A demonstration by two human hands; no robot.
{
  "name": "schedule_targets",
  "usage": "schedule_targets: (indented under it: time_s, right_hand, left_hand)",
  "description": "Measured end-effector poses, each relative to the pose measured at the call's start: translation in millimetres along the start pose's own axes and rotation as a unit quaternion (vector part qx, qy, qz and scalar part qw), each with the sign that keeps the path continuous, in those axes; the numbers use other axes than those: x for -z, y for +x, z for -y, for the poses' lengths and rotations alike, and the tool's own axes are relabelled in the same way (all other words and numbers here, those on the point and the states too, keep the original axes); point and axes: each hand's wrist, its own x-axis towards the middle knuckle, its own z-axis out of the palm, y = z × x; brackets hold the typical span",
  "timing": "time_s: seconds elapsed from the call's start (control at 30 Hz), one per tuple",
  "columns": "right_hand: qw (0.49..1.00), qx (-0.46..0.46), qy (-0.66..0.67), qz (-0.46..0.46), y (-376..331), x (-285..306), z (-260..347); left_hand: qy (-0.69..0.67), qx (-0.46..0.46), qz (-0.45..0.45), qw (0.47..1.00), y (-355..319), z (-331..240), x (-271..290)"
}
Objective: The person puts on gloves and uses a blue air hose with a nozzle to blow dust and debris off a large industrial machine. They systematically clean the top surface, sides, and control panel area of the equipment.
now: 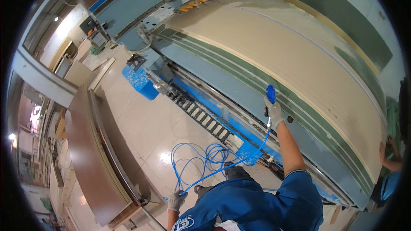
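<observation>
Large pale beige wooden panel (295,55), matte, dust-coated, lying flat on grey-blue metal machine surface (239,90). Black segmented cable chain (201,117) along machine base. Glossy cream tiled floor (145,124); dark brown laminated boards (85,154) stacked left. Right hand (274,113), grey-gloved, clenched around blue plastic air-blow gun (270,94) at panel edge. Left hand (176,200), gloved, closed on thin blue coiled hose (205,162) above floor.
</observation>
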Motion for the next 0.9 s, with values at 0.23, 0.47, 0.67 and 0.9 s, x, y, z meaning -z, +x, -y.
schedule_targets:
  time_s: [0.23, 0.47, 0.67, 0.9]
  right_hand:
    - [0.993, 0.022, 0.009, 0.112, -8.7, -87.2, 18.7]
    - [0.982, 0.033, 0.060, 0.176, 9.1, -178.2, 61.0]
    - [0.984, 0.058, 0.064, 0.155, 31.6, -250.7, 92.4]
    - [0.981, 0.082, 0.018, 0.172, 41.5, -289.5, 105.1]
  left_hand:
    - [-0.016, 0.017, -0.028, 0.999, -15.9, 7.4, -3.4]
    - [-0.123, 0.024, -0.031, 0.992, -37.2, 15.3, -17.7]
    - [-0.195, 0.017, -0.095, 0.976, -46.1, 21.7, -32.6]
    - [-0.206, 0.084, -0.106, 0.969, -69.7, 21.2, -31.2]
